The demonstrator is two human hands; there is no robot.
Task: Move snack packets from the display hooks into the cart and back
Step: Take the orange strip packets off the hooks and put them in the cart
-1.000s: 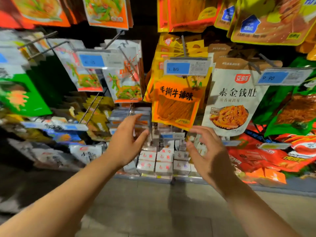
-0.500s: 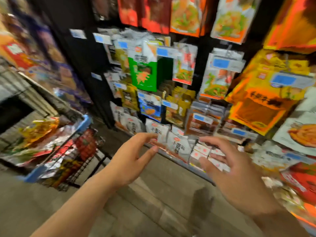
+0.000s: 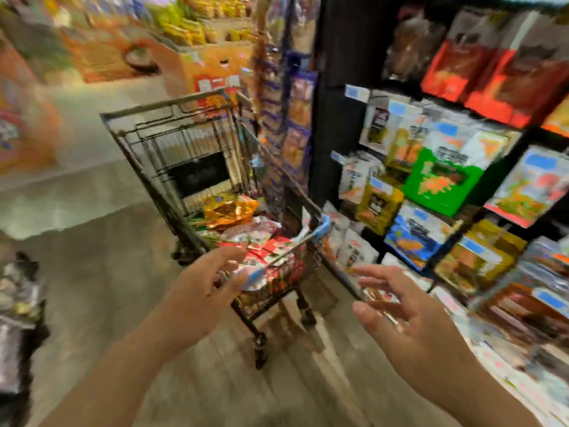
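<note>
Head view: slack-fingered hands (image 3: 200, 291) (image 3: 412, 322) near the cart (image 3: 320, 228) rim.

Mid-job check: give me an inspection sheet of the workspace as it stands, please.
Surface: bare store floor, blurred.
Job's things: wire cart holds a pile of snack packets; hanging packets fill the display rack at right.
Clutter: dark blurred items at far left, unidentifiable.
Grippers: left hand open, empty, by the cart's near end; right hand open, empty, before the rack.
Cables: nothing seen.
Surroundings: blurred aisle shelves beyond the cart.
</note>
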